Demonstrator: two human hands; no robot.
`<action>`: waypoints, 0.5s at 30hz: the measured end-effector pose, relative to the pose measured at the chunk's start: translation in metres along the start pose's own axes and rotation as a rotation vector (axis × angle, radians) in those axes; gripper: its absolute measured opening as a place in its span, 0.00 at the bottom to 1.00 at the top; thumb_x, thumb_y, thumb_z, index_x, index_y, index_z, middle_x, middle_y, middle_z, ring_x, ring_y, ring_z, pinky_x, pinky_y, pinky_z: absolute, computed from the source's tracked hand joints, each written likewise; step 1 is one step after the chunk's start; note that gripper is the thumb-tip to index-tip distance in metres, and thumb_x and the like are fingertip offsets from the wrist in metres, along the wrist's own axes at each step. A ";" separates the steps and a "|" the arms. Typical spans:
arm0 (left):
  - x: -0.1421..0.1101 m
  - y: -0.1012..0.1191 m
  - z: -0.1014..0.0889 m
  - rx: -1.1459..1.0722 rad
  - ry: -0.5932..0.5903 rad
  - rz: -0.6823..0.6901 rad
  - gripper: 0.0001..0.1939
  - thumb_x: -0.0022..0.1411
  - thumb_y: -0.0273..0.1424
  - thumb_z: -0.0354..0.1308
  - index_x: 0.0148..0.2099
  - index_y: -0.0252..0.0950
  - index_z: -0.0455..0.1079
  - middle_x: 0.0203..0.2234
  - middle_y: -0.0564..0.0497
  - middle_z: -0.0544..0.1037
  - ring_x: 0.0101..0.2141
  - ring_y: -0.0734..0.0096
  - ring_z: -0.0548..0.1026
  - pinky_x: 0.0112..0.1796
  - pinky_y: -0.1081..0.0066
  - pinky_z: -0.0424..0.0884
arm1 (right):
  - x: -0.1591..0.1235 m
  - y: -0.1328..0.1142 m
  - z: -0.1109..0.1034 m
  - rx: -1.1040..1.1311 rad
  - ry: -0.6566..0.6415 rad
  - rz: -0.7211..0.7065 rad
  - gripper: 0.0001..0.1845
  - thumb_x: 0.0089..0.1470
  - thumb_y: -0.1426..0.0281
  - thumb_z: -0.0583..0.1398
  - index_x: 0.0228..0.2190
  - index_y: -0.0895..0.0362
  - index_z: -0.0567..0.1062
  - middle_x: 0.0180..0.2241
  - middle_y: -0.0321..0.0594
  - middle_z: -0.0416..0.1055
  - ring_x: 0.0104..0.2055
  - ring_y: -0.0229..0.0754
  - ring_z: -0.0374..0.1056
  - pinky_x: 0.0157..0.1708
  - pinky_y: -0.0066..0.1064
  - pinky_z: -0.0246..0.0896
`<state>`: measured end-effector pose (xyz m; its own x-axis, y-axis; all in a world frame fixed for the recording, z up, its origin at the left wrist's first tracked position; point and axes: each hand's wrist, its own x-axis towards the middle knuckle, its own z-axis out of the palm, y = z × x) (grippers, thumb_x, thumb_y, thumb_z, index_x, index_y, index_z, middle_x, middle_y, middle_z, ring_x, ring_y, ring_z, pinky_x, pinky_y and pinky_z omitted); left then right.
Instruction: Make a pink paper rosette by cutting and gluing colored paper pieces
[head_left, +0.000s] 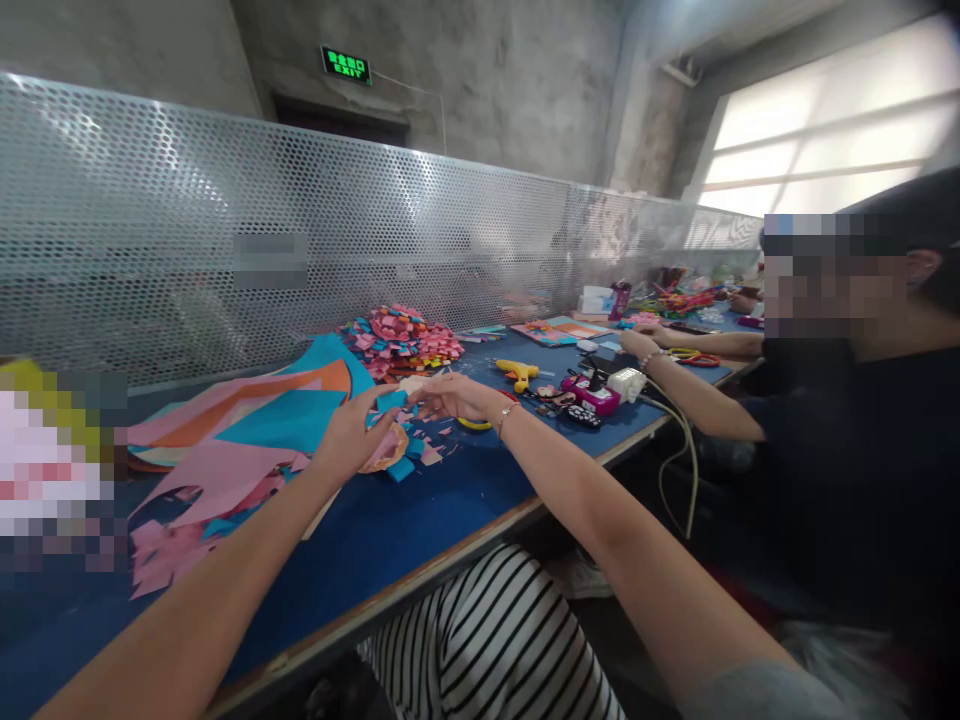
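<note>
My left hand holds a small blue piece of sheet material between thumb and fingers. Close beside it, the fingers of my right hand are pinched together. Whatever sits in that pinch is too small and too hidden to name. A pale scrap shows at the right fingertips. Just below the hands is a round pink piece with an orange scalloped edge, partly covered by my left hand. Blue strips and small pink offcuts lie around it on the blue table.
Large blue, pink and orange sheets lie left, with cut pink scraps. Behind stands a pile of pink pieces. Rightward are a yellow glue gun, a magenta device, a cable and a seated co-worker's arms.
</note>
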<state>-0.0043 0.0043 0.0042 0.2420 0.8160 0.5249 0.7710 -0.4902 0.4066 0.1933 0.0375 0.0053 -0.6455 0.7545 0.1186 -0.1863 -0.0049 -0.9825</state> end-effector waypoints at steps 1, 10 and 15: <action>-0.001 0.004 0.000 -0.003 0.005 0.040 0.20 0.54 0.40 0.50 0.48 0.39 0.67 0.42 0.47 0.75 0.40 0.61 0.72 0.43 0.67 0.65 | -0.001 0.000 0.002 -0.013 -0.021 0.012 0.10 0.52 0.71 0.54 0.30 0.63 0.75 0.32 0.43 0.74 0.31 0.35 0.70 0.31 0.27 0.62; -0.001 0.003 -0.001 -0.037 0.055 0.083 0.17 0.54 0.41 0.51 0.42 0.37 0.68 0.39 0.46 0.75 0.39 0.63 0.72 0.43 0.67 0.66 | -0.005 -0.007 -0.047 -1.121 0.766 0.036 0.10 0.51 0.71 0.56 0.27 0.65 0.73 0.34 0.51 0.71 0.41 0.45 0.67 0.41 0.31 0.57; 0.002 0.002 -0.004 -0.034 0.029 0.115 0.18 0.55 0.39 0.48 0.44 0.37 0.69 0.41 0.45 0.73 0.45 0.61 0.69 0.47 0.64 0.63 | -0.025 0.003 -0.097 -1.187 1.250 0.295 0.19 0.49 0.75 0.57 0.44 0.67 0.66 0.47 0.59 0.62 0.49 0.50 0.63 0.44 0.36 0.60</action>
<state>-0.0046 0.0033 0.0090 0.3104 0.7450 0.5905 0.7185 -0.5906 0.3674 0.2810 0.0823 -0.0145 0.4605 0.8278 0.3206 0.7862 -0.2127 -0.5802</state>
